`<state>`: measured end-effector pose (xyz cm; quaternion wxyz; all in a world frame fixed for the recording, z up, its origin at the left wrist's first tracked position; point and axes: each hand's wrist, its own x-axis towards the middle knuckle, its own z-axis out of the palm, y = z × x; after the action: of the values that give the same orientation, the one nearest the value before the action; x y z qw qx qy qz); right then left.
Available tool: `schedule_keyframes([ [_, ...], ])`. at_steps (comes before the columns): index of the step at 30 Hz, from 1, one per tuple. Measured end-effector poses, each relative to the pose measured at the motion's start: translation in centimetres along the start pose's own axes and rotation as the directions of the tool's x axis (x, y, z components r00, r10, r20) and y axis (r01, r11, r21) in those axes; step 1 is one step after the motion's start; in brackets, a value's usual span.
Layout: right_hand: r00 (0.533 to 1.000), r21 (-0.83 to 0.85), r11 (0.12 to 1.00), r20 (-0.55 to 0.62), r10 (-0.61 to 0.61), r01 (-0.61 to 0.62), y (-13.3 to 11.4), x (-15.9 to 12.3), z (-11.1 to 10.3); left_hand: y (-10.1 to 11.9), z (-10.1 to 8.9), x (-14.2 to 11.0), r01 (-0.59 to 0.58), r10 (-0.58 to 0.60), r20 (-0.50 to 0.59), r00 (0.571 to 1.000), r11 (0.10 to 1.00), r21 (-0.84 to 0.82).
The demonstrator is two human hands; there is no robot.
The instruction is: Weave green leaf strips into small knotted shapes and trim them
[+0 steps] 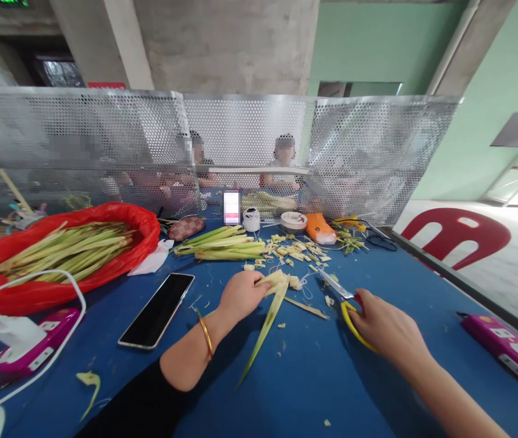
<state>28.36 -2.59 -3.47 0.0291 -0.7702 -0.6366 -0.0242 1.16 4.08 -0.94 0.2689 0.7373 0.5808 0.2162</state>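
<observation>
Near the middle of the blue table, my left hand [243, 295] pinches a folded pale green leaf strip [273, 304], whose long tip hangs down toward me. To its right, my right hand [384, 322] is closed round the yellow handles of a pair of scissors [338, 291]. The blades point up and left, apart from the strip. Beyond my hands lie a bundle of green leaf strips [222, 244] and many short cut pieces [302, 248]. White thread [304, 285] and a thin dry strip [307, 308] lie between my hands.
At left are a red bag [145, 228] of long leaves, a black phone [157, 310] and a purple power strip [61, 322] with a white cable. A second power strip [509, 347] lies at right. Behind the thread spool [251, 219] and tape roll [293, 221] rises a perforated metal screen [250, 134].
</observation>
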Motion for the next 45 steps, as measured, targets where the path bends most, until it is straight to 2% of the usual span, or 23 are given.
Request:
schedule_keyframes([
  [3, 0.997, -0.122, 0.99, 0.052, -0.06, 0.066, 0.2, 0.5, 0.3, -0.1, 0.8, -0.5, -0.02, 0.004, 0.106, 0.994, 0.988, 0.152],
  [6, 0.989, -0.173, 0.974, 0.034, -0.146, 0.149, -0.4, 0.6, -0.6, -0.3, 2.1, -1.0, -0.057, 0.029, 0.128, 0.991, 0.972, 0.228],
  [8, 0.968, -0.059, 0.966, 0.016, -0.251, 0.251, -1.4, 0.5, -1.6, -0.4, 2.4, -0.9, -0.073, 0.043, 0.136, 0.99, 0.971, 0.227],
  [9, 0.943, 0.079, 0.941, 0.026, -0.333, 0.33, -2.1, 0.4, -2.1, -0.6, 2.3, -0.8, -0.077, 0.047, 0.144, 0.989, 0.973, 0.217],
  [10, 0.897, 0.265, 0.872, 0.05, -0.439, 0.412, -2.8, 0.4, -2.5, -0.7, 1.9, -0.6, -0.077, 0.047, 0.146, 0.988, 0.976, 0.205],
  [11, 0.829, 0.462, 0.76, 0.087, -0.552, 0.458, -3.6, 0.5, -2.6, -0.8, 1.5, -0.3, -0.075, 0.047, 0.141, 0.989, 0.978, 0.196],
  [12, 0.749, 0.632, 0.636, 0.13, -0.65, 0.442, -4.5, 0.7, -2.6, -1.0, 0.9, 0.0, -0.07, 0.046, 0.126, 0.991, 0.979, 0.19],
  [13, 0.665, 0.758, 0.532, 0.177, -0.725, 0.378, -5.2, 1.2, -2.5, -1.1, 0.2, 0.2, -0.066, 0.047, 0.105, 0.993, 0.981, 0.184],
  [14, 0.602, 0.831, 0.473, 0.223, -0.767, 0.294, -6.0, 1.9, -2.1, -1.3, -0.4, 0.5, -0.065, 0.05, 0.089, 0.995, 0.982, 0.178],
  [15, 0.581, 0.865, 0.453, 0.259, -0.772, 0.216, -6.6, 3.0, -1.7, -1.5, -1.0, 0.7, -0.067, 0.056, 0.07, 0.996, 0.984, 0.164],
  [16, 0.599, 0.878, 0.454, 0.285, -0.748, 0.149, -7.0, 4.3, -1.2, -1.7, -1.5, 0.9, -0.072, 0.066, 0.049, 0.997, 0.988, 0.137],
  [18, 0.753, 0.889, 0.45, 0.238, -0.613, 0.085, -7.5, 7.5, -0.4, -2.0, -2.2, 1.2, -0.065, 0.065, 0.01, 0.998, 0.995, 0.08],
  [20, 0.859, 0.898, 0.433, 0.155, -0.487, 0.083, -7.5, 10.7, 0.0, -2.4, -2.3, 1.3, -0.042, 0.042, -0.017, 0.999, 0.999, 0.028],
  [22, 0.926, 0.912, 0.403, 0.09, -0.366, 0.07, -7.4, 13.0, 0.0, -2.5, -2.2, 1.4, -0.029, 0.029, -0.024, 0.999, 1.0, -0.007],
  [24, 0.96, 0.936, 0.347, 0.051, -0.275, 0.05, -7.5, 13.6, -0.1, -2.5, -2.0, 1.5, -0.034, 0.034, -0.019, 0.999, 0.999, -0.028],
  [28, 0.976, 0.982, 0.183, 0.087, -0.199, -0.05, -9.0, 10.9, 0.2, -1.5, -1.7, 1.0, -0.079, 0.08, 0.016, 0.997, 0.996, -0.05],
  [31, 0.977, 0.991, 0.055, 0.126, -0.17, -0.118, -10.0, 8.2, 0.4, -0.8, -1.6, 0.6, -0.138, 0.141, 0.095, 0.985, 0.99, -0.041],
  [34, 0.988, 0.988, -0.071, 0.128, -0.088, -0.134, -9.4, 7.0, 0.2, -0.7, -1.8, 0.5, -0.164, 0.168, 0.108, 0.98, 0.986, -0.038],
  [37, 0.991, 0.973, -0.207, 0.119, 0.053, -0.106, -7.4, 7.1, -0.2, -1.0, -2.3, 0.8, -0.092, 0.092, -0.041, 0.995, 0.996, -0.001],
  [40, 0.978, 0.94, -0.337, 0.122, 0.172, -0.058, -5.5, 7.7, -0.4, -1.3, -2.4, 1.1, 0.023, 0.002, -0.219, 0.976, 0.993, 0.112],
  [42, 0.97, 0.914, -0.405, 0.129, 0.208, -0.034, -4.9, 8.0, -0.5, -1.4, -2.1, 1.2, 0.065, -0.006, -0.295, 0.955, 0.979, 0.191],
  [45, 0.961, 0.882, -0.471, 0.124, 0.248, 0.008, -4.7, 8.1, -0.7, -1.7, -1.3, 1.3, 0.057, 0.031, -0.368, 0.929, 0.973, 0.225],
])
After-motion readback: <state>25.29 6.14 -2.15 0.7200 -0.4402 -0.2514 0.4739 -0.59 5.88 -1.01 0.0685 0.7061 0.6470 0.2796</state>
